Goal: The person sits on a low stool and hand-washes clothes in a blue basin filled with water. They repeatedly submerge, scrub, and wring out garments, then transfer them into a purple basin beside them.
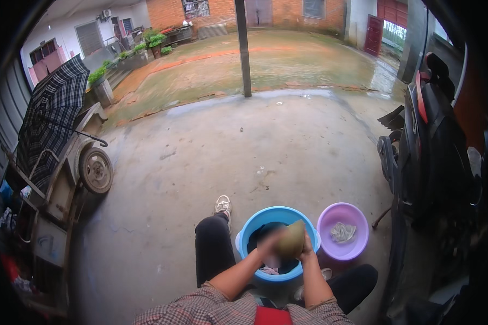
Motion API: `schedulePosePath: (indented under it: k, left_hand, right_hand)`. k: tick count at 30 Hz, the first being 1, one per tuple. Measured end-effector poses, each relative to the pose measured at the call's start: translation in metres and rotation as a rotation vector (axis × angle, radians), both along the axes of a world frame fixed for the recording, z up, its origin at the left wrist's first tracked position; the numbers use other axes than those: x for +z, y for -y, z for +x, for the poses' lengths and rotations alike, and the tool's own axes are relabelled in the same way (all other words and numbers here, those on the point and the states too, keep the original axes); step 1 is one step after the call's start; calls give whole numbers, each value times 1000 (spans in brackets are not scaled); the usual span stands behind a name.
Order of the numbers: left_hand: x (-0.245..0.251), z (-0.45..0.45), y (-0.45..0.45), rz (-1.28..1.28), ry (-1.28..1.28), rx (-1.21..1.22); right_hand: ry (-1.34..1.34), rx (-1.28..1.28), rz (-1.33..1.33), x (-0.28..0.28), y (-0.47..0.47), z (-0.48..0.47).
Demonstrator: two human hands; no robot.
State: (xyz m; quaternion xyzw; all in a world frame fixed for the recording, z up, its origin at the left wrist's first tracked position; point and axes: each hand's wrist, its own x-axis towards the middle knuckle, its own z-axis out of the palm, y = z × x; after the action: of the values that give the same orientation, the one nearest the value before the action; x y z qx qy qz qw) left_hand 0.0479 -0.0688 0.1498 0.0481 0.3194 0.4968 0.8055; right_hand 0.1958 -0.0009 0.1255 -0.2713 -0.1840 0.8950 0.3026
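Note:
Over a blue plastic basin (249,220), my right hand (307,248) grips the right side of an olive-green rounded item (293,240), apparently cloth. My left hand (271,243) is on the item's left side, its fingers smeared by motion blur. Dark wet-looking fabric (268,227) lies in the basin beneath my hands. A bit of pink patterned cloth (269,270) shows at the near inner wall. To the right, a purple basin (362,231) holds a crumpled pale, translucent thing (343,232), whose material I cannot tell.
My knees flank the blue basin. On the right a black motor scooter (439,134) is parked, its stand near the purple basin. A cart with a wheel (96,170) and a plaid umbrella (51,109) stand left. Ahead, a post (243,53) rises at the concrete floor's edge.

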Motion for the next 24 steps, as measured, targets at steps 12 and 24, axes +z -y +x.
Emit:
schedulePosePath:
  k: [12,24]
  left_hand:
    - [-5,-4,-12,-211,39,88]
    - [-90,36,-14,-194,-183,532]
  right_hand:
    - [1061,-380,927,54,-3,-12]
    - [1153,-555,815,11,32,-28]
